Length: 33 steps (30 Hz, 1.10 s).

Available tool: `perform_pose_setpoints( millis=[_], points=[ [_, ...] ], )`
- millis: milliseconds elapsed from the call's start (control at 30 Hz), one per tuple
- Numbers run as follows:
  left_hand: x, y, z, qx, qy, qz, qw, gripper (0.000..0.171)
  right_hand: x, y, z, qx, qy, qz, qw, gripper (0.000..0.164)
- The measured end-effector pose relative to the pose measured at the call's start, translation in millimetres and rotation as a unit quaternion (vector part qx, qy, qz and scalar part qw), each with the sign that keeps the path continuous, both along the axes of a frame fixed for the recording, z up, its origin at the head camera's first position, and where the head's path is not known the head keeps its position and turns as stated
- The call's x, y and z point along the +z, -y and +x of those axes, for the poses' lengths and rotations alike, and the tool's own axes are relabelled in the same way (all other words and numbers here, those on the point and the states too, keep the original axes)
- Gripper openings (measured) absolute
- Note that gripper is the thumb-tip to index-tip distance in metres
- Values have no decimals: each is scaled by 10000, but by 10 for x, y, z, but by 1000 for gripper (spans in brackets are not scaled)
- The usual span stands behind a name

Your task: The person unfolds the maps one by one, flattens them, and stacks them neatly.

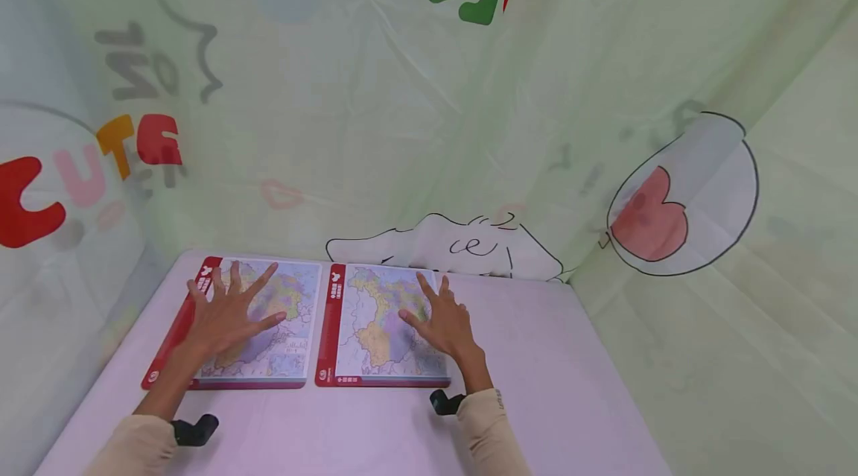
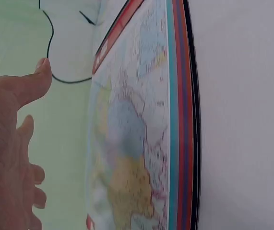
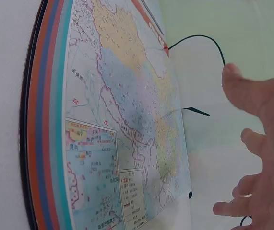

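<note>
Two flat map boards with red borders lie side by side, upside down from where I sit. Over the left map board (image 1: pixel 304 312) my left hand (image 1: pixel 224 318) is held with its fingers spread, covering part of the printed map. My right hand (image 1: pixel 444 321) hovers above the right side of the right map board (image 1: pixel 369 312), its thumb and fingers spread apart. Both wrist views show a gap between the hand and the map surface: the left hand (image 2: pixel 7 143) and the right hand (image 3: pixel 266 158) grip nothing. Striped layers in teal, red and blue run along the boards' near edges.
The boards rest on a pale pink table (image 1: pixel 556 386). A light green curtain (image 1: pixel 469 126) with printed letters and drawings hangs behind the table and along both sides. A black wrist strap mount (image 1: pixel 196 430) sits below each hand.
</note>
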State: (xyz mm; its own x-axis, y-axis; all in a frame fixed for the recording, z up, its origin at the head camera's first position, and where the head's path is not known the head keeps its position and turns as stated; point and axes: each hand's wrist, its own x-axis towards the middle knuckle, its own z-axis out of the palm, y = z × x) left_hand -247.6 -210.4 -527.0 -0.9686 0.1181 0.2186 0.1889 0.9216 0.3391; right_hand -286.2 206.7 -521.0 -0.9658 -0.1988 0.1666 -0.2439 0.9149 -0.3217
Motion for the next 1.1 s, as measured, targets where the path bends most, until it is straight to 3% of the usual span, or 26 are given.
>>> perform_pose_setpoints(
  millis=[133,233,367,433,500,633,733,833,967,1033,1100],
  points=[
    [-39,-188,-25,-48,-22,329,9994,103,8,-49,20,-277,-363,105,9989,78],
    [-73,-348,-61,40,23,1005,9949,94,36,-69,36,-572,-793,67,9952,64],
    [-77,-623,-145,275,26,2186,9754,54,-16,-96,5,-1172,-986,-150,9881,46],
    [-75,-780,-202,413,37,2518,9669,38,-89,-119,-39,-1417,-953,-391,9845,42],
    [-83,-935,-254,488,188,2702,9614,32,-161,-140,-73,-1497,-915,-716,9819,40],
    [-96,-1201,-311,566,833,2887,9521,37,-330,-175,-110,-1448,-776,-1345,9772,39],
    [-179,-1338,-373,534,1223,2940,9464,40,-403,-194,-89,-1404,-622,-1574,9755,39],
    [-355,-1403,-483,489,1211,2998,9450,38,-380,-198,-46,-1389,-251,-1761,9742,35],
    [-424,-1440,-573,640,1385,3154,9366,51,-330,-212,-50,-1322,272,-2030,9698,36],
    [-327,-1452,-547,775,1599,3266,9283,56,-372,-232,-93,-1274,405,-2072,9691,43],
    [-336,-1435,-584,867,1752,3417,9193,59,-412,-250,-122,-1277,447,-2170,9668,49]
  ],
)
